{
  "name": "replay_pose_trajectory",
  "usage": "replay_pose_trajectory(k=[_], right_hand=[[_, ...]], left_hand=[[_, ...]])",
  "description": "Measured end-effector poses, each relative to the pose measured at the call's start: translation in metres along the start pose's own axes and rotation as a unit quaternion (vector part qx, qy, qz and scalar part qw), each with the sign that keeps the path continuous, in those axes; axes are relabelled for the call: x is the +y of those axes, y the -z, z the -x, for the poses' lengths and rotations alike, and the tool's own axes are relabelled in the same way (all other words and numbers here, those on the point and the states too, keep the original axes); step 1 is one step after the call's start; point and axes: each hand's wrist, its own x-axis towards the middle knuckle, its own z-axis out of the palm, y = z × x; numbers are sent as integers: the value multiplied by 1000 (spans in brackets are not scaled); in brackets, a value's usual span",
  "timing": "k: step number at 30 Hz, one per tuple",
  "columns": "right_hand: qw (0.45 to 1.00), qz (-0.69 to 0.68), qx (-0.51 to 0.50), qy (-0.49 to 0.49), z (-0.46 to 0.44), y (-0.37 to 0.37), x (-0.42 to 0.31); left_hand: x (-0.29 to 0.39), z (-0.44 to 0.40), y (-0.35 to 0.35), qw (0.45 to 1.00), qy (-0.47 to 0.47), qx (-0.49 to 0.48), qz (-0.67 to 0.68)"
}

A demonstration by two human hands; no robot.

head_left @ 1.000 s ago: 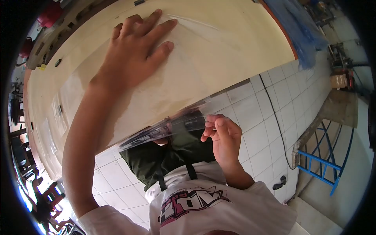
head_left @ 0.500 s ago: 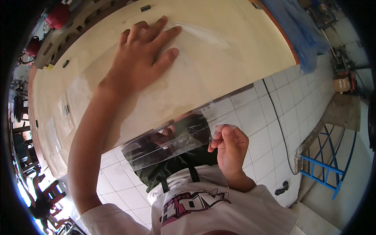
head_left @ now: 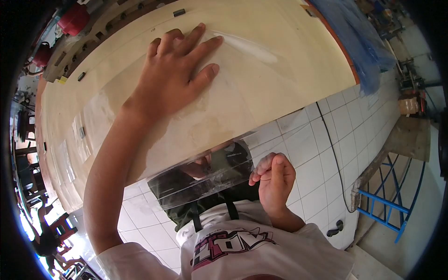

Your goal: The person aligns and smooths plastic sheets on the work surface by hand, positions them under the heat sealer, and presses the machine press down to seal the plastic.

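A large clear plastic sheet (head_left: 219, 93) lies over the pale table top (head_left: 289, 60), and its near part hangs past the table's edge above my lap. My left hand (head_left: 175, 70) presses flat on the sheet with its fingers spread. Ridges in the film run to the right from its fingertips. Off the near edge, my right hand (head_left: 275, 179) pinches the corner of the hanging film between thumb and fingers. Through the hanging part, dark green trousers show, with reflections on the film.
Small dark pieces (head_left: 179, 12) sit along the table's far side. Blue plastic (head_left: 359, 42) hangs at the table's right end. A blue metal frame (head_left: 387, 200) and a black cable (head_left: 333, 149) are on the right. Red objects (head_left: 73, 19) stand at the far left.
My right hand has moved slightly down, and the hanging film is spread wider over my lap than a second ago. My left hand stays on the sheet while the view has shifted a little.
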Motion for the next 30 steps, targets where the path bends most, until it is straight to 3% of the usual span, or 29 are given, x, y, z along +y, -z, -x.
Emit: replay_pose_trajectory(k=[13, 16, 21, 30], right_hand=[[999, 18, -28, 36, -6, 11, 3], [996, -6, -78, 29, -11, 21, 1], [978, -52, -179, -98, -29, 38, -2], [966, -16, -252, -49, -50, 45, -5]], left_hand=[[1, -2, 2, 1000, 4, -13, 12], [1, -2, -1, 1000, 0, 10, 6], [3, -4, 6, 1000, -2, 5, 15], [7, -8, 12, 1000, 11, -18, 17]])
